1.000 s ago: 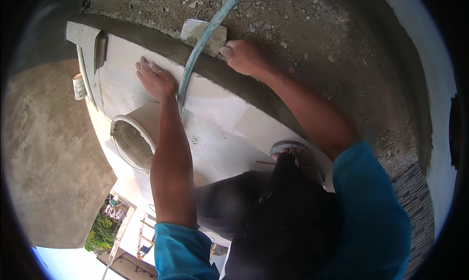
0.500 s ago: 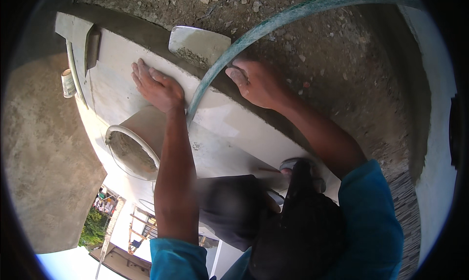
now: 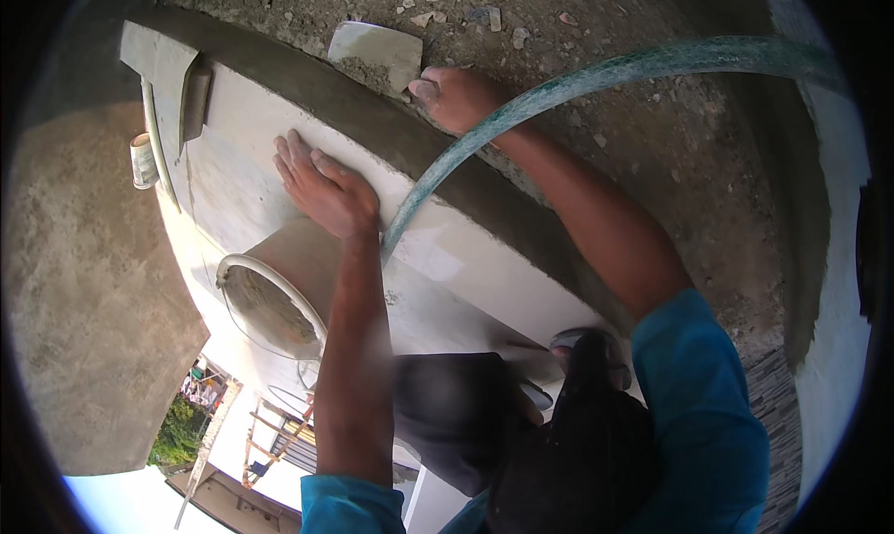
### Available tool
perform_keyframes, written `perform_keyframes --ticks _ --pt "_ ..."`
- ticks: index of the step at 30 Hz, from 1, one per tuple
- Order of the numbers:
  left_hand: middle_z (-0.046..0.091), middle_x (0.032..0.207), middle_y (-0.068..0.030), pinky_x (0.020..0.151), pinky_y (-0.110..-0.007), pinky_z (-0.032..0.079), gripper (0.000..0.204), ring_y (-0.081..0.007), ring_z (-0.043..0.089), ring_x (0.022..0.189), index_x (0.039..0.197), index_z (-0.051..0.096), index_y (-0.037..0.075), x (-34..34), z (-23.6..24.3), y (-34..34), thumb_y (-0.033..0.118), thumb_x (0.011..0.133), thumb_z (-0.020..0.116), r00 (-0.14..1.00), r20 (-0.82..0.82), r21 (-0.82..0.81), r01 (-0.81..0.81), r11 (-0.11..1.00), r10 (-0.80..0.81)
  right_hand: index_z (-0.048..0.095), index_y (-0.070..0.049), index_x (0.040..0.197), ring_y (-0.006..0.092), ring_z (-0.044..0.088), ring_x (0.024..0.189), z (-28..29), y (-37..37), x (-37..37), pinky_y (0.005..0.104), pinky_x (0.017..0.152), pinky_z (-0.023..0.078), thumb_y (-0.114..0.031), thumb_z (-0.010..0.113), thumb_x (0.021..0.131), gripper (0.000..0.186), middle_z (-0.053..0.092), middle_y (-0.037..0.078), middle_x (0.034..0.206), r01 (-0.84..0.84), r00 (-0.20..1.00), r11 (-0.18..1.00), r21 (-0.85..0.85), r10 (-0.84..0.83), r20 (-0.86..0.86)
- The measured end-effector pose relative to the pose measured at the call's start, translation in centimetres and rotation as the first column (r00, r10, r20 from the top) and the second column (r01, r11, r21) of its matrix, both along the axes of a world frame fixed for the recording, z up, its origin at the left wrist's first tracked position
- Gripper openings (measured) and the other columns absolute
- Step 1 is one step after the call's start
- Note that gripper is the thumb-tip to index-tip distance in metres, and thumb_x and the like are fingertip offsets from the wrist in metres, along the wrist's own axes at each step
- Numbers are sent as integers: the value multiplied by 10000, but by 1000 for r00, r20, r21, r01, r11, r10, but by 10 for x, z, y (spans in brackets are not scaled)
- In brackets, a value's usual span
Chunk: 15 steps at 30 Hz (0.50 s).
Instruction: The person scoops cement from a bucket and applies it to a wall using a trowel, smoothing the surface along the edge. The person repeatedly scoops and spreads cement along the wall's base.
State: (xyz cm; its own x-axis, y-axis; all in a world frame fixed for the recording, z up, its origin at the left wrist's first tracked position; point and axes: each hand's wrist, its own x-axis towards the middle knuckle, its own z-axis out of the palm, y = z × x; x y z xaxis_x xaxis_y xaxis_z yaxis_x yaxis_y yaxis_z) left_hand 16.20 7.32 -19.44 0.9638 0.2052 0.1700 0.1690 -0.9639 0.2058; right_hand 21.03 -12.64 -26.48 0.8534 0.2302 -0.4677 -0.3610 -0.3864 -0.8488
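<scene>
My right hand (image 3: pixel 458 99) is closed on a trowel (image 3: pixel 377 52) with a pale, flat blade smeared with wet mortar; its handle is hidden in the grip. The blade is just past the far edge of a low wall, whose top carries a strip of dark wet mortar (image 3: pixel 372 129). My left hand (image 3: pixel 326 185) rests flat on the wall's white face (image 3: pixel 237 115), fingers stretched out and holding nothing. Between my arms a green hose (image 3: pixel 521 115) arches over the wall, crossing in front of my right forearm.
A mortar-stained bucket (image 3: pixel 270 301) sits left of my left forearm. Farther left are a pale angled board (image 3: pixel 163 54), a curved pale tube (image 3: pixel 154 138) and a small can (image 3: pixel 143 162). Stony soil (image 3: pixel 577 31) lies beyond the wall. My feet (image 3: pixel 587 343) are below.
My right hand and the trowel have moved up and left, away from the wall's edge. The hose now crosses my forearm rather than passing beside my hand. My left hand stays on the wall.
</scene>
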Motion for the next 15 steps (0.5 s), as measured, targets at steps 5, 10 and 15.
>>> perform_keyframes --ticks 5,10,15 --pt "415 1596 -173 1208 -566 219 481 -391 331 1495 1516 459 80 -1 -2 3 268 1089 342 1000 4 1 16 1000 -16 655 -12 953 436 629 819 -6 17 1 486 752 494 -386 542 1032 398 643 245 864 9 994 999 30 -13 112" --pt "422 1592 -170 1206 -564 224 477 -392 334 1493 1518 460 84 -1 -3 5 259 1086 357 999 26 -3 43 999 -43 632 -5 921 384 558 711 9 3 -13 434 707 486 -413 545 1033 432 595 207 782 -32 979 985 171 -3 202" --pt "425 1590 -173 1207 -556 226 480 -400 341 1487 1517 461 78 0 -2 6 266 1088 355 999 20 9 32 999 -32 610 -22 839 315 559 654 20 -20 -21 472 672 449 -405 555 1032 432 599 151 708 -51 998 931 361 32 57"
